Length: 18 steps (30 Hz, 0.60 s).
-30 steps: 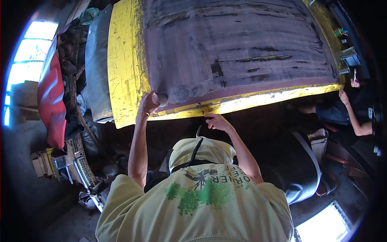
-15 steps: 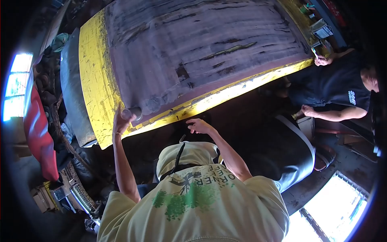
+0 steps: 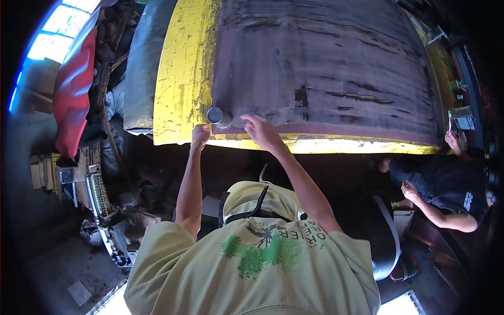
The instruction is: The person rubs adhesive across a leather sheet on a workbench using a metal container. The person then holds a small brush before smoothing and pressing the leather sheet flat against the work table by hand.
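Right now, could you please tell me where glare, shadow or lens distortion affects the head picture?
In the head view, wide-angle distortion seems to curve the yellow border, and the corners fall black; there too, the upper-left window is washed out, the border's front edge catches strong glare, and the space beneath sinks into shadow; the left hand and right hand are readable.

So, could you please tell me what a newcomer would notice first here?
Probably the large yellow-bordered work surface, its purple-grey middle darkly streaked, across the upper view. Near its left front corner, a small dark container sits between the left hand and right hand. A glossy red sheet shows at far left.
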Available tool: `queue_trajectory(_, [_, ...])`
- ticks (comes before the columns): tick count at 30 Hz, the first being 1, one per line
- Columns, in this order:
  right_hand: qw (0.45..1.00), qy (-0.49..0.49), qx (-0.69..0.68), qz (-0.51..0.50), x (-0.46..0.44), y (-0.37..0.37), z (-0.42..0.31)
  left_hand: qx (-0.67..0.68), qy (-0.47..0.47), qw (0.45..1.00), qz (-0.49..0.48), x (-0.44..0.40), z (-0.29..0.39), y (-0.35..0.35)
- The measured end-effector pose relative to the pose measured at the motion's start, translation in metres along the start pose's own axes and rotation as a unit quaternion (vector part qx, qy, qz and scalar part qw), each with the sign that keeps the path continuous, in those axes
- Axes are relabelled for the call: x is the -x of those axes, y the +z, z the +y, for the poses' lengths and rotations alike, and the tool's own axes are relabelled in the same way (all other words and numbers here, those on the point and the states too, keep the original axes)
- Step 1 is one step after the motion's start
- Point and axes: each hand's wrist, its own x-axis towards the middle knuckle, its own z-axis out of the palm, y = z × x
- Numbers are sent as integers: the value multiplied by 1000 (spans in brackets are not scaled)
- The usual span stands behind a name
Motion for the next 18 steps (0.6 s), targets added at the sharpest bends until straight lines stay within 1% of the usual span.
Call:
queue_trajectory(1, [999, -34, -4, -6, -15, 11, -5, 2, -9, 1000, -14, 3, 5, -1])
queue_trajectory(2, [999, -36, -4, -9, -26, 21, -10, 2, -19, 999, -29, 7, 11, -3])
queue_trajectory(4, [979, -154, 135, 5, -42, 38, -17, -5, -16, 1000, -13, 4, 7, 3])
queue_trajectory(6, [972, -174, 156, -6, -49, 53, -15, -20, -60, 997, -40, 11, 22, 0])
queue_trajectory(7, [966, -191, 175, -13, -51, 59, -12, -45, -44, 998, -23, 13, 26, 0])
queue_trajectory(8, [965, -193, 174, -18, -51, 63, -9, -43, -48, 998, -21, 14, 26, 2])
queue_trajectory(10, [974, -159, 158, -28, -50, 69, 0, 114, -111, 985, -60, 15, 26, 5])
queue_trajectory(11, [975, -154, 157, -38, -49, 71, 2, 144, -147, 978, -43, 12, 28, 4])
queue_trajectory(15, [979, -141, 143, -14, -49, 79, 8, 126, -143, 981, -36, 8, 29, 3])
queue_trajectory(18, [984, -143, 104, 0, -52, 84, 7, 120, -169, 978, -35, 5, 27, 1])
